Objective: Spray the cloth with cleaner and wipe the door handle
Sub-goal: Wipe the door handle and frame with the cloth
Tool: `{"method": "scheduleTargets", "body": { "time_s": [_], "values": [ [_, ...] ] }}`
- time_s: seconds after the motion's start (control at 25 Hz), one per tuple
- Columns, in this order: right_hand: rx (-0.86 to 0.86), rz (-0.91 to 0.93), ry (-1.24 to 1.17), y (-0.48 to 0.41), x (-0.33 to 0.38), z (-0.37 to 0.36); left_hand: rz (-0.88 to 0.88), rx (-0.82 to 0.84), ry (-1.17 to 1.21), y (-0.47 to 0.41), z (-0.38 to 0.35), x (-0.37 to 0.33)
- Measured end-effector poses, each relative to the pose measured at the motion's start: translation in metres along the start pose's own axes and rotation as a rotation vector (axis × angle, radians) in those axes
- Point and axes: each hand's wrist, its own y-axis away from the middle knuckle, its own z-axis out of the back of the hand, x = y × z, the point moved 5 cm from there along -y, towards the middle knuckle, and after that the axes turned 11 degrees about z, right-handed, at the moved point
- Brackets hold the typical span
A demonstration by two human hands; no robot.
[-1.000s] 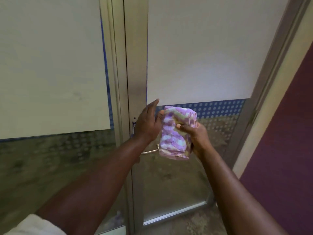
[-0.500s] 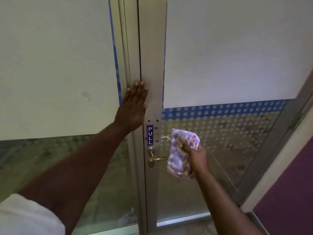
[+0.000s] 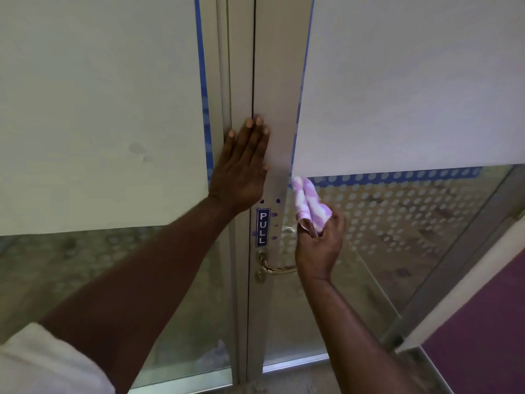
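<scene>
At the glass door, the person's left hand (image 3: 241, 166) lies flat on the metal door frame (image 3: 277, 81). Its fingers are straight, so its grip is wide and holds nothing. The right hand (image 3: 319, 245) has its grip closed around the purple and white cloth (image 3: 308, 204). The cloth is bunched up, a little above the door handle (image 3: 279, 269) and beside the PULL sign (image 3: 263, 227). It does not seem to touch the handle, so the wiping looks not yet done. Nobody can tell from here if the cloth is wet with cleaner. No spray bottle or other holder shows anywhere.
</scene>
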Motion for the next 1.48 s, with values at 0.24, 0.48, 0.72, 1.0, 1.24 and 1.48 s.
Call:
{"method": "scheduleTargets", "body": {
  "time_s": [0.24, 0.48, 0.72, 1.0, 1.24, 1.48],
  "values": [
    [0.306, 0.254, 0.203, 0.026, -0.017, -0.065, -0.01, -0.033, 0.005, 0.0, -0.001, 0.0],
    [0.431, 0.43, 0.248, 0.032, -0.025, -0.081, -0.003, -0.054, -0.021, 0.001, -0.004, 0.0],
    [0.671, 0.437, 0.232, 0.056, -0.049, -0.065, -0.006, -0.076, -0.036, -0.001, -0.004, 0.001],
    [0.565, 0.445, 0.285, 0.023, -0.034, -0.068, -0.001, -0.08, -0.038, 0.0, -0.005, 0.0],
    [0.378, 0.383, 0.256, 0.013, -0.044, -0.06, 0.0, -0.081, -0.03, 0.0, -0.006, 0.001],
    [0.527, 0.199, 0.246, 0.051, -0.07, -0.051, 0.005, -0.078, -0.04, 0.001, -0.01, 0.002]
  ]
}}
